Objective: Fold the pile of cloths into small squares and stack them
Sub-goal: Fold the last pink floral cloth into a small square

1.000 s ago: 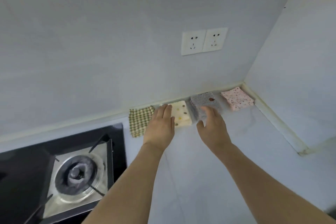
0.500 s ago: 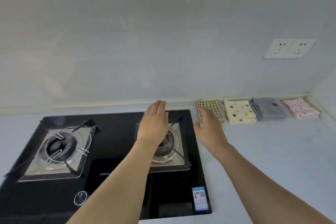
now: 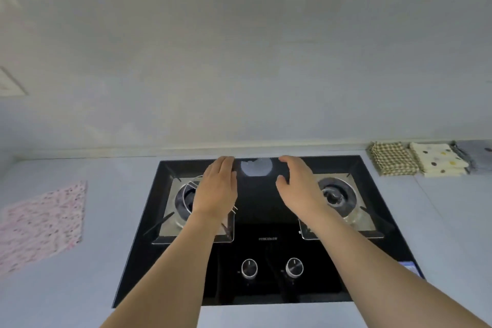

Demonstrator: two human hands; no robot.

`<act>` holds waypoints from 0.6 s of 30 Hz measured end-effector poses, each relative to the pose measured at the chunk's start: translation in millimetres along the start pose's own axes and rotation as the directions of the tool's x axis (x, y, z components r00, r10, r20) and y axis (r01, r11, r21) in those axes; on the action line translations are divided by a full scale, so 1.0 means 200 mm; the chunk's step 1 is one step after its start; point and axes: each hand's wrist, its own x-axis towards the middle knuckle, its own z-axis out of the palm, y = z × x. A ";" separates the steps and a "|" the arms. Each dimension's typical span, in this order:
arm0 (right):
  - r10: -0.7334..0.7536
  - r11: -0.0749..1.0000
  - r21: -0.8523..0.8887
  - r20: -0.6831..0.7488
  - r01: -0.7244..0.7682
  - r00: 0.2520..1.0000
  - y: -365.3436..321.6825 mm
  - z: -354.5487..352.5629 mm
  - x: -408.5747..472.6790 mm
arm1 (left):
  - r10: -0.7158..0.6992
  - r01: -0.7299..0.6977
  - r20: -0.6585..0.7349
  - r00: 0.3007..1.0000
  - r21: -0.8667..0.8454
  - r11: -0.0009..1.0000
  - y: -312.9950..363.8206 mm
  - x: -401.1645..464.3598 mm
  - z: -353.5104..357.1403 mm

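While both hands hang over the stove (image 3: 255,221) | left hand (image 3: 217,189) and right hand (image 3: 298,189) loose, holding nothing | pink cloth (image 3: 44,221) lies flat on the table (image 3: 439,234), far left | looks soft, light, floppy | best pinch two corners.

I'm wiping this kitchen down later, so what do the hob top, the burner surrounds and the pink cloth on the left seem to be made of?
The hob top looks like black glass: glossy, mirroring a bright patch. The burner surrounds look like brushed steel, grey and dully shiny. The pink cloth seems a thin woven fabric, matte, speckled, lying flat; the blur leaves the weave open.
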 end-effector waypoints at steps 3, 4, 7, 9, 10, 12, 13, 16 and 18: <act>-0.014 1.000 -0.007 0.054 0.015 0.998 -0.20 0.16 -0.02 | -0.085 0.085 0.012 0.996 0.004 0.996 -0.26 -0.09 -0.12; -0.024 1.000 0.005 0.072 0.023 0.997 -0.26 0.22 -0.02 | -0.098 0.097 0.011 0.995 0.018 0.995 -0.34 -0.11 -0.16; -0.055 0.994 0.101 0.152 0.040 0.987 -0.43 0.42 -0.01 | -0.204 0.206 -0.052 0.978 0.028 0.978 -0.56 -0.19 -0.27; -0.092 0.984 0.170 0.217 0.055 0.972 -0.59 0.60 -0.03 | -0.274 0.278 -0.073 0.959 0.052 0.959 -0.71 -0.29 -0.33; -0.120 0.980 0.184 0.233 0.078 0.965 -0.67 0.68 -0.04 | -0.289 0.294 -0.063 0.955 0.078 0.953 -0.79 -0.34 -0.37; -0.174 0.970 0.211 0.262 0.120 0.949 -0.85 0.83 -0.08 | -0.333 0.335 -0.035 0.942 0.113 0.935 -0.97 -0.44 -0.48; -0.202 0.964 0.225 0.285 0.140 0.937 -0.93 0.89 -0.10 | -0.367 0.368 -0.029 0.930 0.115 0.923 -1.07 -0.49 -0.54; -0.235 0.963 0.215 0.368 0.164 0.900 -1.13 1.07 -0.14 | -0.445 0.448 -0.050 0.894 0.105 0.888 -1.36 -0.57 -0.70; -0.209 0.970 0.198 0.401 0.139 0.892 -1.25 1.21 -0.15 | -0.480 0.481 -0.038 0.876 0.084 0.872 -1.55 -0.62 -0.77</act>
